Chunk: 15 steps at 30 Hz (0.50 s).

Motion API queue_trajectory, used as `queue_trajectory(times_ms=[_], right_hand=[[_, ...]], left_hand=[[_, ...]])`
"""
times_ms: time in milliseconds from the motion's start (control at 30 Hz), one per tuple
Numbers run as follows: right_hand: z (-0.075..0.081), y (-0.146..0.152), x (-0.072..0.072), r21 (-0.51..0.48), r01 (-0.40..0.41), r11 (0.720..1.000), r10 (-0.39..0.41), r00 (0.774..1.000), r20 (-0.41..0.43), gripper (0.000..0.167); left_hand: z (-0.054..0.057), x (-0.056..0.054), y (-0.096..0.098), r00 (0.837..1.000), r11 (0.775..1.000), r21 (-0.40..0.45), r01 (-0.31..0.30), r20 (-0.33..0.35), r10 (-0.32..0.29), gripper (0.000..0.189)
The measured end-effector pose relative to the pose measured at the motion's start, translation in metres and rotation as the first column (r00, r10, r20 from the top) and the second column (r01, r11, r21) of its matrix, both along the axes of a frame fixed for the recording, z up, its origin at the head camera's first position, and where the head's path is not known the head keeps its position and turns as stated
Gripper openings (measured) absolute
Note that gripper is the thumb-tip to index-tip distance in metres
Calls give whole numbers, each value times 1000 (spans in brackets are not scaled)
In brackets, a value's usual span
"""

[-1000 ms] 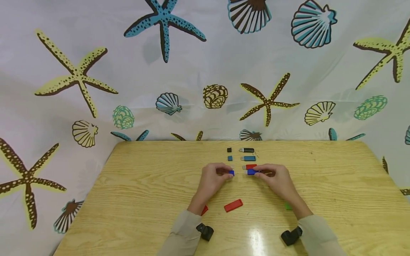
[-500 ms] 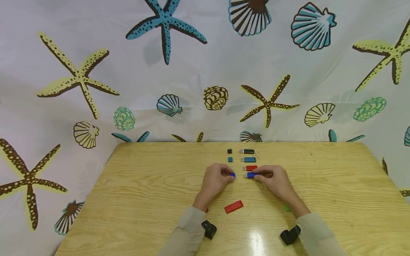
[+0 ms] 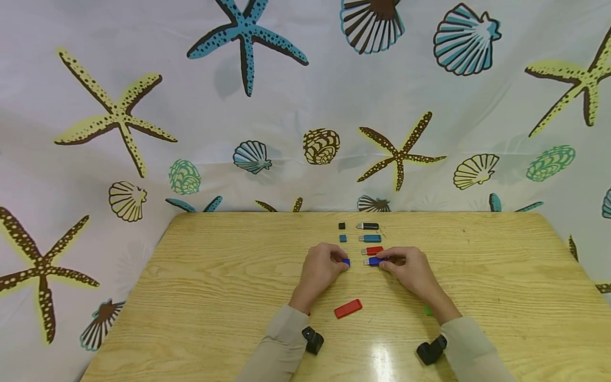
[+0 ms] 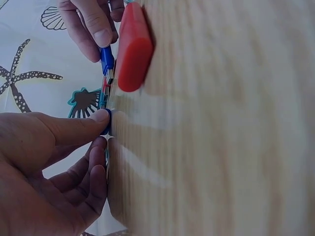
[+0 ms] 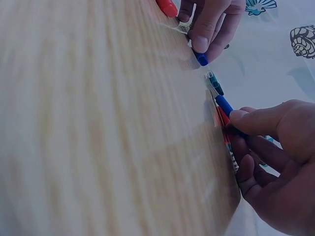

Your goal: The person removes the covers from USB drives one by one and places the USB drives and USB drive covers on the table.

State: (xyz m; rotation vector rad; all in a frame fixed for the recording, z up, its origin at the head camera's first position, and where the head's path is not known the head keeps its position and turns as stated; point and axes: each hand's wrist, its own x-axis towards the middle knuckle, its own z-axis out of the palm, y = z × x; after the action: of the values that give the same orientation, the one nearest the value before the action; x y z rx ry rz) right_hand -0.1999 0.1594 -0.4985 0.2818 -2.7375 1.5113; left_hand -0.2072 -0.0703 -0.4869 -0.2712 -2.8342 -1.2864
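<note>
At the wooden bench, the left grip pinches a blue cap, apart from the blue USB stick pinched in the right grip; holding cap and metal plug in line seems wise.

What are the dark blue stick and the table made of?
The dark blue stick looks like plastic, smooth and evenly coloured; its plug looks like metal, shiny and silvery. The table looks wooden, or wood-patterned, with streaky grain and glossy glare.
</note>
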Motion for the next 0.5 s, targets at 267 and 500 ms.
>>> queue_trajectory(times_ms=[267, 500], right_hand=[[-1, 0, 0, 5, -1, 1000, 1, 1000, -4, 14], [-2, 0, 0, 5, -4, 1000, 4, 1000, -5, 15]], left_hand=[[0, -1, 0, 1000, 1000, -16, 0, 13, 1, 9], [0, -3, 0, 1000, 999, -43, 9, 14, -8, 9]])
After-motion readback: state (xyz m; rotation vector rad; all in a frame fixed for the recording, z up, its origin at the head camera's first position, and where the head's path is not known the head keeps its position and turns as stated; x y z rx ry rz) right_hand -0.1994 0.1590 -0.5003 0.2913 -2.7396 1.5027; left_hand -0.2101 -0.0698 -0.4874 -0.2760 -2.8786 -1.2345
